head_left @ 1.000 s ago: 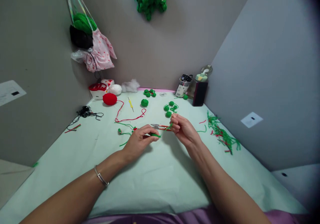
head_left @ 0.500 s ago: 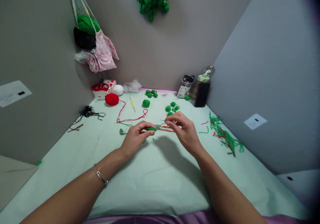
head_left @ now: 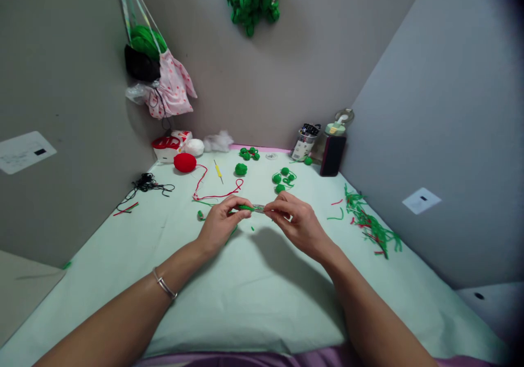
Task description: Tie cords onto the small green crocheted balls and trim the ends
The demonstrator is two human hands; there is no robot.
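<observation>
My left hand (head_left: 221, 221) is closed on a small green crocheted piece (head_left: 246, 208), pinched between thumb and fingers. Thumb and fingers of my right hand (head_left: 297, 220) are pressed together close beside that piece; a thin needle shows poorly at the fingertips, mostly hidden. Scissors (head_left: 258, 209) lie on the table behind the hands, their blades showing in the gap and the handles covered by my right hand. A small green crocheted bit (head_left: 200, 215) lies left of my left hand, and a green yarn scrap (head_left: 252, 228) lies below the gap.
Behind the hands are a red yarn ball (head_left: 185, 162), a yellow-handled crochet hook (head_left: 218, 170), a green ball (head_left: 241, 169) and several green crocheted pieces (head_left: 280, 188). Yarn scraps (head_left: 372, 225) lie right, black yarn (head_left: 146, 183) left. A pen holder (head_left: 303, 146) and phone (head_left: 333, 156) stand at the back right.
My right hand has moved down and slightly left, its fingertips now closer to the green piece in my left hand. The view has shifted slightly.
</observation>
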